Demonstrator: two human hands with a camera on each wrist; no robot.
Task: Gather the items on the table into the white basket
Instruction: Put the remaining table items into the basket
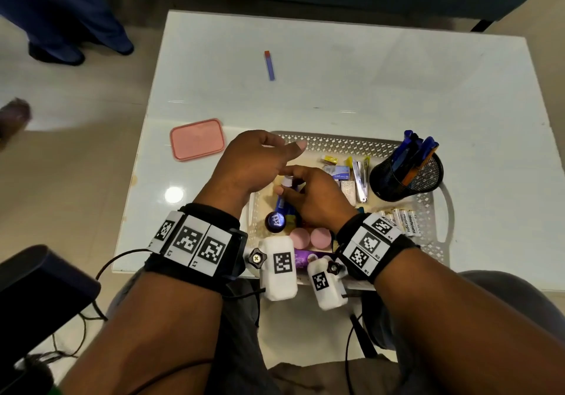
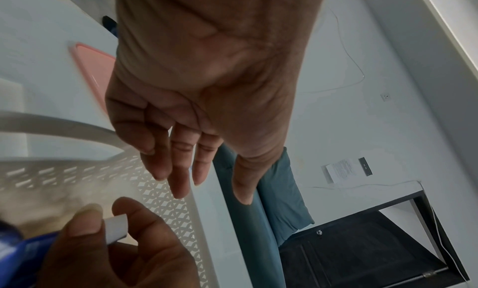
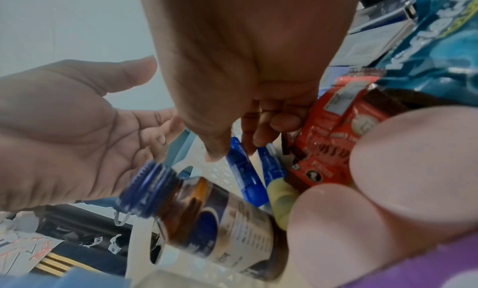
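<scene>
Pinching a blue tube (image 1: 282, 194) by its white-capped end, right hand (image 1: 312, 199) sits low inside the basket (image 1: 351, 142), thumb and forefinger closed on the cap; left wrist view confirms the white cap between those two digits. Left hand (image 1: 253, 162) hovers just above and left of it, over the basket's near-left corner, fingers loose and spread, holding nothing; palm faces the right hand in the right wrist view.

Basket contents near the hands: a brown bottle (image 1: 275, 221) with blue cap, upright or slightly tilted, just toward the viewer from the tube; two pink lids (image 1: 310, 237) side by side beside it; a purple pack (image 1: 302, 257) at the near rim, partly hidden by wrist gear. Right wrist view adds a red wrapper (image 3: 333, 132) and a teal pouch (image 3: 439, 47) close under the right hand.

Farther right in the basket: small boxes (image 1: 339, 171), nail clippers (image 1: 360, 180), a row of batteries (image 1: 400, 220), and a black mesh cup (image 1: 406, 177) with blue pens, standing in the far-right corner.

Outside the basket, on the counter (image 1: 367, 73): a pink lid-like tray (image 1: 197, 139) just left of the far-left corner, flat; a small blue stick with a red tip (image 1: 269, 65) well apart, toward the far edge.
</scene>
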